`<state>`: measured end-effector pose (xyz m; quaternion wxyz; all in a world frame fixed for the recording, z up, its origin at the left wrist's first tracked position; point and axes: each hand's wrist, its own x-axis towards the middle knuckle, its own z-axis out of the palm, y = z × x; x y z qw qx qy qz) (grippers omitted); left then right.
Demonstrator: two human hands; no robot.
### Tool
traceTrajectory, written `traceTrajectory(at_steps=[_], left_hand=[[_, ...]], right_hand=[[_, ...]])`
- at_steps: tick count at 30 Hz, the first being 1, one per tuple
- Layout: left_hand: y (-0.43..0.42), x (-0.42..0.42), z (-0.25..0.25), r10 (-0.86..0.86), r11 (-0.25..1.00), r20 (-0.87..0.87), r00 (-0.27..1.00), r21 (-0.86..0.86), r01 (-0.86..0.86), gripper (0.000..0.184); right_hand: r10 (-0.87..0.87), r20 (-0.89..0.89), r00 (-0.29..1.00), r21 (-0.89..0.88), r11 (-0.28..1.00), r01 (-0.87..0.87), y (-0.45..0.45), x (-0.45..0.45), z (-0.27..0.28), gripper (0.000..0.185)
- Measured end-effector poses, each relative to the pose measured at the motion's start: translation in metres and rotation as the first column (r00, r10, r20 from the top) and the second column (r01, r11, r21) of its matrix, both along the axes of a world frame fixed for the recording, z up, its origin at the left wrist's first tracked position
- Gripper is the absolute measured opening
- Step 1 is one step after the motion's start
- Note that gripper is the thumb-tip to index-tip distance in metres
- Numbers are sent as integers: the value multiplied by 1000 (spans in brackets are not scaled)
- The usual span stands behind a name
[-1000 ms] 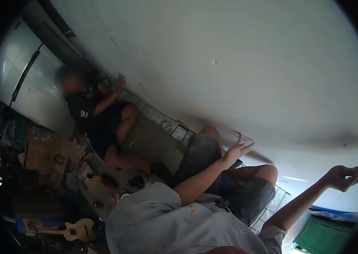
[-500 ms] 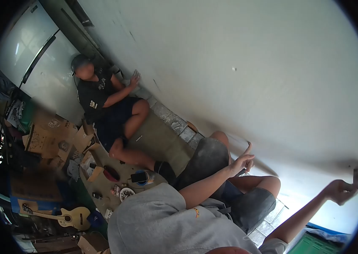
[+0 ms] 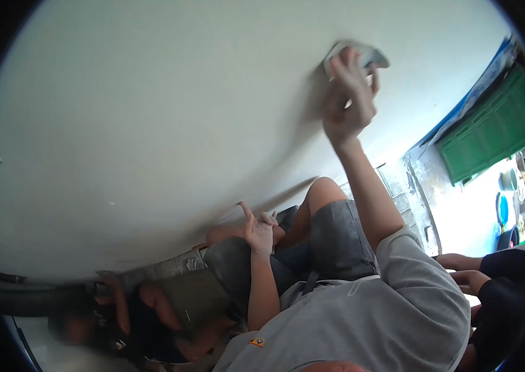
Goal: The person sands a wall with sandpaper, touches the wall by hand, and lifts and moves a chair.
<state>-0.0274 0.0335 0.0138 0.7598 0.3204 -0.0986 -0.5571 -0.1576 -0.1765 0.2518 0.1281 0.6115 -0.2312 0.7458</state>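
The pale wall fills the upper view. High on it, my right hand presses a small, flat piece of sandpaper, grey and bent at its edge; the fingers are a little blurred. Lower down, my left hand rests near my knee with palm turned up. Its index finger stretches toward the wall and the other fingers are loosely bent, with nothing seen in them. Whether the fingertip touches the wall, I cannot tell. My legs in grey shorts are folded close to the wall's foot.
A blurred co-worker in dark clothes sits by the wall at lower left. Another person in black is close on my right. A green crate-like panel stands at upper right, with a blue basin beyond.
My view has swung to the right. My right hand has gone from holding the sandpaper out at the far right to pressing it on the wall. The left hand stays near my knee.
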Motion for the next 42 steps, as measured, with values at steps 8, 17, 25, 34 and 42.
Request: traceTrajectory(at_steps=[8, 17, 25, 34, 42], left_hand=[[2, 6, -4, 4, 999, -100, 995, -49, -9, 69], [2, 3, -6, -9, 998, -39, 999, -56, 7, 69], [3, 6, -7, -24, 997, -29, 999, -78, 22, 67], [5, 5, -11, -18, 998, -17, 1000, -61, 17, 67], [3, 3, -13, -14, 999, 89, 996, -41, 18, 65]], right_hand=[[-232, 92, 968, -29, 971, 235, 22, -48, 0, 29], [128, -370, 920, 148, 986, -78, 48, -22, -48, 32], [38, -106, 994, 69, 997, -31, 7, -7, -10, 32], [-162, 63, 985, 20, 987, 161, 24, -39, 27, 23], [94, -433, 897, 131, 991, -40, 55, -33, -49, 13]])
